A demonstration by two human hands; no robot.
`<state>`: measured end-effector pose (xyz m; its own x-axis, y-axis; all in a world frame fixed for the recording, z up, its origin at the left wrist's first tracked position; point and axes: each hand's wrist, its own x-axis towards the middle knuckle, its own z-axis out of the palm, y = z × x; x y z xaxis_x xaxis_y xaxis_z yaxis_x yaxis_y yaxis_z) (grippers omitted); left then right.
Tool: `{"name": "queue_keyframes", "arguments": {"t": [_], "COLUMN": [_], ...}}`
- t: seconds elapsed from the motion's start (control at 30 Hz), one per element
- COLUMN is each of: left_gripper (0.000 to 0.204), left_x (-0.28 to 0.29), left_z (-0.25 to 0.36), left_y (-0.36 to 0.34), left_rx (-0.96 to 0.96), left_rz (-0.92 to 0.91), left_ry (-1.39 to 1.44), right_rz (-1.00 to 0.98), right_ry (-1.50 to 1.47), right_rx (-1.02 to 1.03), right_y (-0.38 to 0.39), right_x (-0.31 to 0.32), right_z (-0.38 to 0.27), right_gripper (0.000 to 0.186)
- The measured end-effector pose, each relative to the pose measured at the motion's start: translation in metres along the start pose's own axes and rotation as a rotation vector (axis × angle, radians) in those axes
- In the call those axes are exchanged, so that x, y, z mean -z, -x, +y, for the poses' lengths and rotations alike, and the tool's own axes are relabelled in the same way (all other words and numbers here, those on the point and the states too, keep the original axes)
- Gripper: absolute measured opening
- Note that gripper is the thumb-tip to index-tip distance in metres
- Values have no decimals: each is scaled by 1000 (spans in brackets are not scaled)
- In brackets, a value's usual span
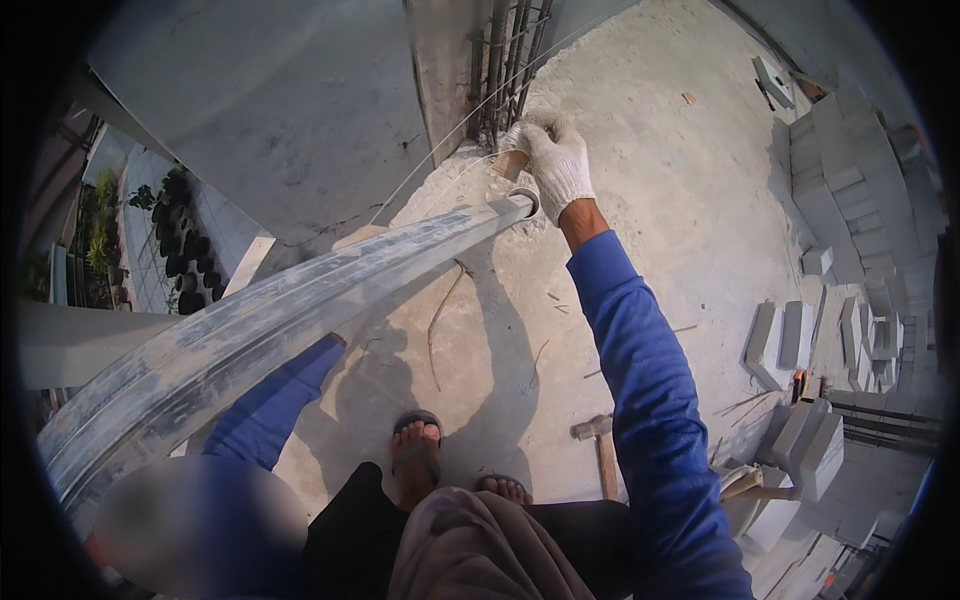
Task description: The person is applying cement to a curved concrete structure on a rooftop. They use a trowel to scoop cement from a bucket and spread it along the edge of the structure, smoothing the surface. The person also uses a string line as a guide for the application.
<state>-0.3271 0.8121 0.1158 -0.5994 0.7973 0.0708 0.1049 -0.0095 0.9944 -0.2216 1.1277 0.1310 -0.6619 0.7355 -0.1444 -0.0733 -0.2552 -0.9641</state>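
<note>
A rough concrete floor (640,180), sunlit and crossed by shadows, spreads under the person; at its upper left is a flat grey surface (270,110), and at the right there are many pale blocks (765,345), some stacked and some lying loose. The right arm, in a blue sleeve (650,370), reaches forward from the lower right, nearly straight; its right hand (555,160) wears a white glove, and the fingers are bent near the foot of upright steel rods (497,60). A small brownish piece (510,163) is just beside these fingers, but I cannot tell if they grip it. One long metal bar (300,300) runs from the lower left up to the right hand, its far end just beside the glove; the left forearm (270,405) passes behind this bar, which mostly hides the left hand, so I cannot tell how its fingers are. At far left stand several dark round pots (180,265), near green plants (100,235); their contents are too small to tell. I count one hammer (606,458) on the floor, and two feet (412,455) in sandals; the rods are several, too close together for a sure count.
</note>
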Motion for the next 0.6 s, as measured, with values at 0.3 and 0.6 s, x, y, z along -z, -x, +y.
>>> {"name": "queue_keyframes", "arguments": {"t": [0.3, 0.6], "left_gripper": [34, 44], "left_x": [2, -35], "left_z": [-52, -9], "left_y": [-15, 3], "left_rx": [227, 274], "left_rz": [-115, -105], "left_ry": [-81, -602], "right_rz": [22, 324], "right_ry": [-242, 289], "right_rx": [-138, 11], "right_y": [-18, 15], "right_x": [73, 70], "right_z": [-30, -40], "right_gripper": [37, 29]}}
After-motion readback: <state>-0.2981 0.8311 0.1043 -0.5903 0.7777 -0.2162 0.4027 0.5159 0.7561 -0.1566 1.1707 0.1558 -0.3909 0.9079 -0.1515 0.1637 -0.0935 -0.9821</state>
